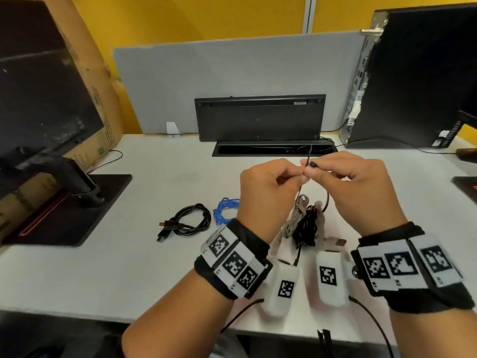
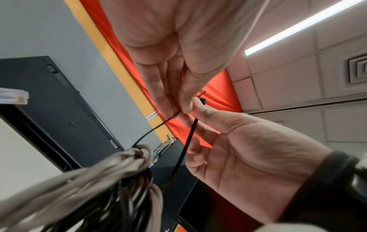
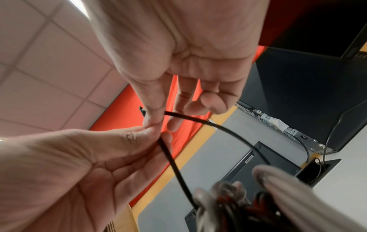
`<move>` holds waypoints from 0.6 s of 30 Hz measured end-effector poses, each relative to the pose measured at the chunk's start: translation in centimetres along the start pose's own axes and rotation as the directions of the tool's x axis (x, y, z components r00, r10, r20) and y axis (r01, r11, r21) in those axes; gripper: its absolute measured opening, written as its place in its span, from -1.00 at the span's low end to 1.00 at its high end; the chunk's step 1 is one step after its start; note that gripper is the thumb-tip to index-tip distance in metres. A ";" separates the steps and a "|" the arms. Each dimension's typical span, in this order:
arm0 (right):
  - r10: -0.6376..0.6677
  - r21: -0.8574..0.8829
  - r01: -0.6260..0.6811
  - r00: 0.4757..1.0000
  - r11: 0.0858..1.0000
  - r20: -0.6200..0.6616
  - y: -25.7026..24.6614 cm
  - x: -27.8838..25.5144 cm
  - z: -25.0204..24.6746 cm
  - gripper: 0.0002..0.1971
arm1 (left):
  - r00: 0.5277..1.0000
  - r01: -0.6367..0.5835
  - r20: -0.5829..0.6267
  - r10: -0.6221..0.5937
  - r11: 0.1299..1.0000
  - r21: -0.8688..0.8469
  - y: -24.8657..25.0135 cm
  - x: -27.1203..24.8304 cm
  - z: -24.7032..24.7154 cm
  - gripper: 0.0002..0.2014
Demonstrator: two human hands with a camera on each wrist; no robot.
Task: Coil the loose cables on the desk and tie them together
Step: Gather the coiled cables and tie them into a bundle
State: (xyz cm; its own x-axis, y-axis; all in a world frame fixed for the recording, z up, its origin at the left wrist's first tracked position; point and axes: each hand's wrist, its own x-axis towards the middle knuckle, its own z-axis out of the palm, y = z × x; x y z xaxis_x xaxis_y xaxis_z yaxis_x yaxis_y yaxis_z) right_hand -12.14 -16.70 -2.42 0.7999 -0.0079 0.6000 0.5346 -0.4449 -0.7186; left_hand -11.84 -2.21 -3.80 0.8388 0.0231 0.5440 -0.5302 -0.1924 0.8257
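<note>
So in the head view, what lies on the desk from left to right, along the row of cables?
Monitor base → coiled black USB cable → blue cable coil → grey and black cable bundle, hanging from the black zip tie that both hands pinch above it.

White desk (image 1: 144,254). On it: black coiled USB cable (image 1: 189,223) centre-left, blue coiled cable (image 1: 224,210) just right of it. Grey-and-black cable bundle (image 1: 304,226) near centre. Monitor base (image 1: 69,210) at left, cardboard box (image 1: 103,117) far left. Keyboard (image 1: 259,117) standing on edge at far centre. PC tower (image 1: 413,81) far right.
</note>
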 end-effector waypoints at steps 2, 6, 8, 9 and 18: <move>-0.005 -0.011 0.005 1.000 1.000 -0.003 0.1 0.0 0.2 -0.78 | 0.999 0.038 -0.002 -0.038 0.999 -0.019 -0.1 0.0 0.0 -0.96; 0.014 -0.023 -0.014 1.000 1.000 0.008 0.2 0.2 0.0 -0.89 | 0.989 0.082 0.126 -0.082 0.997 0.005 -0.2 0.8 -1.1 -0.94; 0.030 -0.010 -0.030 1.000 0.999 -0.003 0.3 0.2 -0.2 -0.87 | 0.966 0.066 0.240 -0.096 0.990 0.127 -0.6 2.2 -2.7 -0.95; 0.055 0.003 -0.055 0.998 0.998 -0.008 0.3 0.2 -0.3 -0.86 | 0.951 0.063 0.284 -0.127 0.973 0.224 -1.0 3.2 -3.6 -0.93; 0.220 0.099 -0.219 0.976 0.971 0.000 -0.3 0.0 0.2 -0.90 | 0.605 -0.154 0.306 -0.735 0.269 0.951 -7.0 9.5 -6.7 -0.59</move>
State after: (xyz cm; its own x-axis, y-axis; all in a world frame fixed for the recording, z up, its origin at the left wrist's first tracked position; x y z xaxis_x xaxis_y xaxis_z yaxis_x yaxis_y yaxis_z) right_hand -12.20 -16.39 -2.26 0.8978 -0.1056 0.4275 0.3711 -0.3412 -0.8636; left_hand -0.98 5.94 -3.38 0.9350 -0.1445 -0.3238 -0.1541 -0.9880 -0.0040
